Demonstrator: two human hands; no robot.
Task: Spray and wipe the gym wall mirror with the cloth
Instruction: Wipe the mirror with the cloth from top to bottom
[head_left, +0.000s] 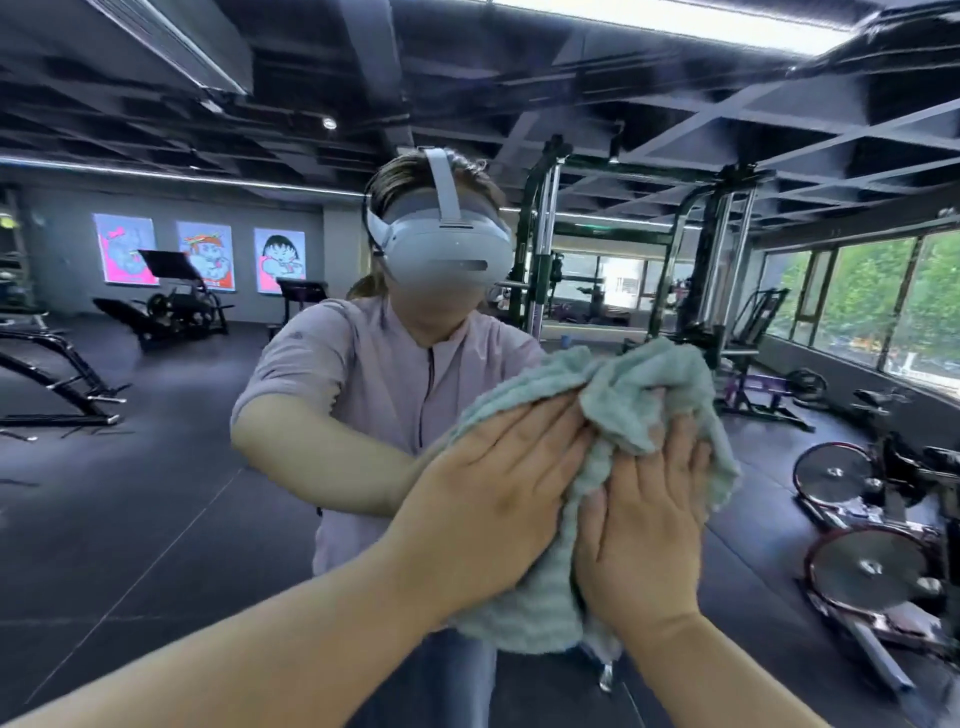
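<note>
Gym mirror (156, 493) reflecting dark weight machines (701, 270), crumpled pale-green terry cloth (639, 384) bunched against it, left hand (498, 504) and right hand (644, 535) pressing flat, fingers straight

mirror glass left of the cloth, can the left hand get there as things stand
Probably yes: the left hand lies flat on the cloth against the mirror, and nothing shows between it and the bare glass to its left.

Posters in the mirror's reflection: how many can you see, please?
3 posters on the reflected back wall: left, middle, right. More may hide behind the person.
</note>
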